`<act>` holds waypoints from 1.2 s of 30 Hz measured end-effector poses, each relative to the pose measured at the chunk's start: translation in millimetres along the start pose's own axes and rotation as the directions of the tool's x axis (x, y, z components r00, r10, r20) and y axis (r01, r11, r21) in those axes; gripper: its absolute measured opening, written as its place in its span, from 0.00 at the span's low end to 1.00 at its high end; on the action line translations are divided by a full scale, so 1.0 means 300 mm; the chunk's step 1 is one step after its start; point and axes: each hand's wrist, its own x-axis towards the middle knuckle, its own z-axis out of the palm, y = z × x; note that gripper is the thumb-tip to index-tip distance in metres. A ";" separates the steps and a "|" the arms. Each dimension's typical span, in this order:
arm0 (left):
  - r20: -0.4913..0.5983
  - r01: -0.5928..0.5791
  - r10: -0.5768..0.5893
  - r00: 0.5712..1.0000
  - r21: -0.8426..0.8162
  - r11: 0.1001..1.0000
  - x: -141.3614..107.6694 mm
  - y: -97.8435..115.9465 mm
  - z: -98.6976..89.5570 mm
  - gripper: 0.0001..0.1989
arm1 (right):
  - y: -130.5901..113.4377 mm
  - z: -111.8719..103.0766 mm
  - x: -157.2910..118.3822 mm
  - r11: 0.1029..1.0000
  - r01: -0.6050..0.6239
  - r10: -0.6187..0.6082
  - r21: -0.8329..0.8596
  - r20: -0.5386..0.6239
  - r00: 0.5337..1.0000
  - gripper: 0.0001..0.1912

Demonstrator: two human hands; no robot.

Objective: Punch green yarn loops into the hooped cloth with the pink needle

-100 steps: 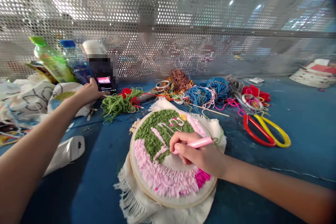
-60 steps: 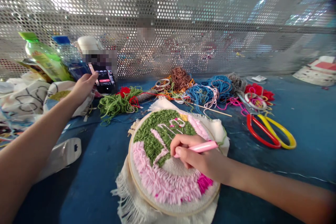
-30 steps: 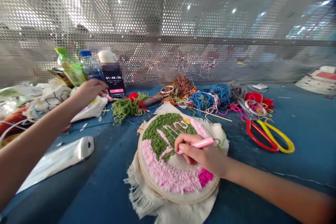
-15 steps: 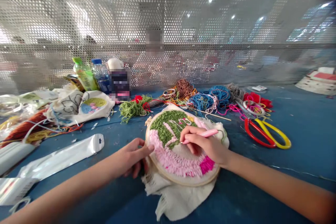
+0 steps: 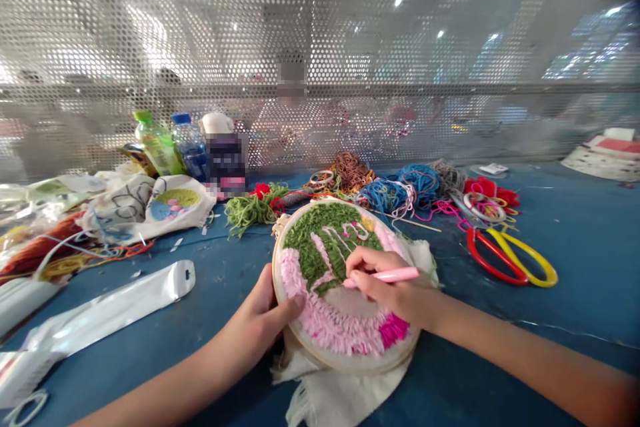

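A round embroidery hoop [image 5: 350, 365] stretches white cloth covered with green, pale pink and magenta yarn loops. My left hand [image 5: 273, 310] grips its left rim, the thumb lying on the pink loops and the other fingers hidden below. In my right hand [image 5: 380, 280] a pink punch needle [image 5: 397, 274] is pinched, its tip at the edge of the green loops beside a bare patch. Loose fringed cloth [image 5: 340, 393] hangs out under the hoop.
Scissors [image 5: 500, 257] with red and yellow handles lie to the right. Yarn bundles [image 5: 385, 195] line the back, before a perforated metal screen [image 5: 350, 33]. Bottles [image 5: 187, 147], a second embroidered cloth [image 5: 175, 203] and a clear plastic sleeve [image 5: 120, 310] are on the left.
My left hand has taken a firmer hold on the rim, and the hoop's near side has shifted lower in view. The punch needle has moved slightly down and lies flatter.
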 end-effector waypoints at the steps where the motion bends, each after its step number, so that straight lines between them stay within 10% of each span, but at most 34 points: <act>1: -0.004 0.002 -0.002 1.000 -0.006 1.000 -0.002 -0.004 0.005 0.37 | 0.003 -0.002 0.002 0.996 -0.026 0.027 0.086 -0.004 1.000 0.08; 7: 0.048 -0.032 0.016 0.999 0.336 0.941 0.015 0.031 -0.053 0.31 | 0.028 -0.019 0.012 0.948 -0.057 0.092 0.315 -0.097 0.991 0.08; 11: -0.061 -0.054 0.164 0.985 0.786 0.616 0.122 0.185 -0.272 0.24 | 0.027 -0.015 0.011 0.983 -0.109 0.112 0.149 -0.010 0.994 0.08; 16: -0.239 0.014 0.643 0.728 0.943 0.334 0.297 0.391 -0.502 0.26 | 0.031 -0.008 0.008 0.996 -0.066 0.064 0.058 0.031 0.997 0.09; 20: -0.164 0.027 0.728 0.666 0.980 0.195 0.404 0.430 -0.540 0.26 | 0.034 -0.012 0.008 0.996 -0.072 0.070 0.058 0.041 0.997 0.09; 31: -0.130 0.069 0.713 0.689 0.991 0.115 0.324 0.367 -0.468 0.26 | 0.027 -0.018 0.007 0.999 -0.039 0.036 0.037 0.078 0.996 0.09; 36: -0.138 0.053 0.502 0.854 0.982 0.179 0.201 0.359 -0.401 0.23 | 0.034 -0.015 0.009 0.997 -0.044 0.040 0.058 0.062 0.997 0.07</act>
